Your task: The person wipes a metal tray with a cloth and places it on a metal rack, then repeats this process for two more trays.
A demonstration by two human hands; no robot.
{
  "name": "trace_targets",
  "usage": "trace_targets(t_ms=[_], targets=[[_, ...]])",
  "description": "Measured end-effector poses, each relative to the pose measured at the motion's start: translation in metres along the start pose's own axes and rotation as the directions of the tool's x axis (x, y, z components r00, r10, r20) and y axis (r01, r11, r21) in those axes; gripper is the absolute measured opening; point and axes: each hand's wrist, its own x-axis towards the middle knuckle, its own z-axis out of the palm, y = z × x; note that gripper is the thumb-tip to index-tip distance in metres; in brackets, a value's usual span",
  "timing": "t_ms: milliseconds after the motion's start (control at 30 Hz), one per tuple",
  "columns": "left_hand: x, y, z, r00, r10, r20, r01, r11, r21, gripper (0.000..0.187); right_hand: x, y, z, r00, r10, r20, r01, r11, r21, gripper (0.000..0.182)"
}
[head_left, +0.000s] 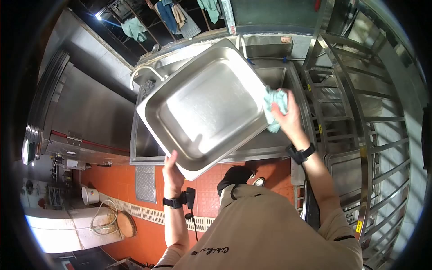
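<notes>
A large rectangular steel pan is held tilted above the sink unit, its hollow side facing me. My left hand grips the pan's near left edge, with the thumb over the rim. At the pan's right edge, my right hand is closed on a pale green cloth, which touches the outer rim. Black bands with devices are on both wrists. Much of the sink lies hidden behind the pan.
White curved faucets rise behind the sink. A metal rack stands at the right. Steel panels are on the left. A white bucket and a floor drain strip are lower left. Clothes hang at the back.
</notes>
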Motion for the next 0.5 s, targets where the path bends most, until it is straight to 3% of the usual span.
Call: trace_targets(t_ms=[33, 67, 100, 167, 200, 300, 433, 500], targets=[[-0.003, 0.005, 0.003, 0.996, -0.076, 0.044, 0.082, 0.984, -0.157, 0.058, 0.008, -0.012, -0.01, 1.0, -0.005, -0.001, 0.005, 0.999, -0.039, 0.038], [-0.003, 0.003, -0.003, 0.983, -0.165, 0.078, 0.173, 0.978, -0.112, 0.055, 0.018, -0.021, -0.017, 0.999, -0.039, 0.03, 0.042, 0.996, -0.08, 0.036], [0.007, 0.004, -0.005, 0.99, -0.121, 0.071, 0.122, 0.992, -0.013, 0.049, 0.028, -0.019, -0.009, 0.991, -0.125, 0.046, 0.13, 0.984, -0.126, 0.036], [0.007, -0.025, -0.01, 0.991, -0.132, 0.016, 0.132, 0.984, -0.116, 0.045, 0.035, -0.011, -0.009, 0.967, -0.251, 0.049, 0.253, 0.911, -0.326, 0.038], [0.01, -0.041, -0.004, 0.988, -0.157, 0.0, 0.155, 0.974, -0.167, 0.041, 0.033, -0.005, -0.011, 0.966, -0.25, 0.062, 0.256, 0.907, -0.335, 0.038], [0.016, -0.062, 0.01, 0.993, -0.057, -0.1, 0.047, 0.994, -0.101, 0.037, 0.008, 0.019, 0.015, 0.995, -0.018, 0.098, 0.076, 0.766, -0.639, 0.037], [0.017, -0.072, 0.042, 0.991, -0.044, -0.128, 0.024, 0.987, -0.157, 0.036, -0.061, -0.007, 0.061, 0.928, 0.035, 0.371, 0.187, 0.818, -0.544, 0.035], [0.015, -0.064, 0.066, 0.98, -0.039, -0.197, 0.004, 0.985, -0.175, 0.028, -0.09, -0.05, 0.078, 0.867, -0.074, 0.492, 0.306, 0.859, -0.41, 0.034]])
